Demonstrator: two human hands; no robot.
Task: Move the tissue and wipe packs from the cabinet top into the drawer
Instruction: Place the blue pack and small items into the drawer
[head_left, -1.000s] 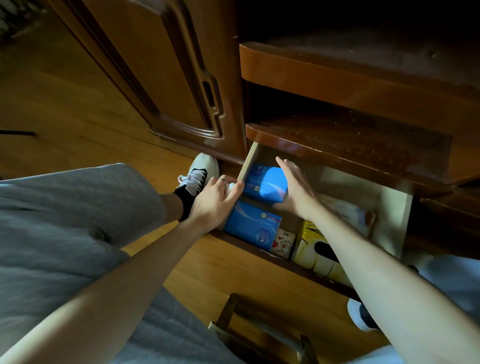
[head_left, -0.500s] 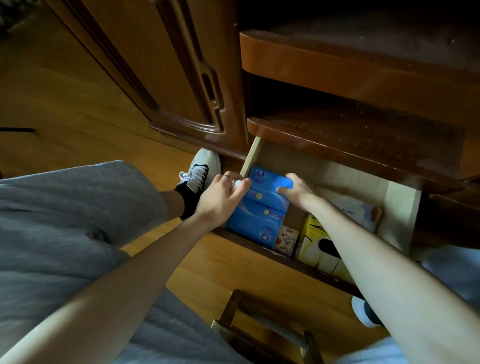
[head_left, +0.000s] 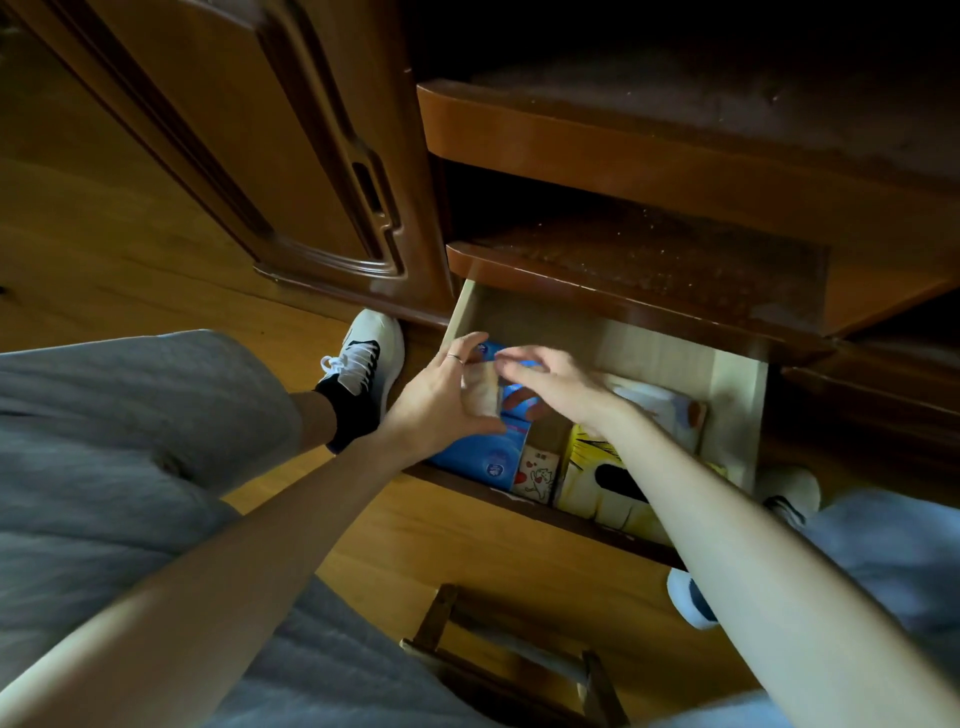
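The left hand (head_left: 441, 397), with a thin ring on one finger, curved over the left end of the open pale-wood drawer (head_left: 735, 410), its thumb and fingers cupped around the near end of a small pale, translucent pack (head_left: 483, 392); the blur there left it unclear how firmly the pack was held. The right hand (head_left: 553, 387) reached in from the other side with fingers spread and loose, their tips at the same small pack, closed on nothing that could be made out. Under both hands lay glossy blue plastic tissue packs (head_left: 480, 457), set against the drawer's left wall and reaching to its front edge. Just right of them stood a small cream pack printed with a cartoon cat and red hearts (head_left: 537, 473), and beside that a yellow box with black markings (head_left: 602, 478), partly covered by the right forearm. A white soft pack with an orange corner (head_left: 670, 410) sat further back on the right. Above the drawer ran dark, dusty wooden cabinet shelves (head_left: 649, 260), and to the left a carved brown cabinet door (head_left: 270, 156). A white sneaker with a black sock (head_left: 366, 364) rested on the wooden floor (head_left: 104, 260) near the drawer's left corner, beside a grey-trousered knee (head_left: 130, 415).
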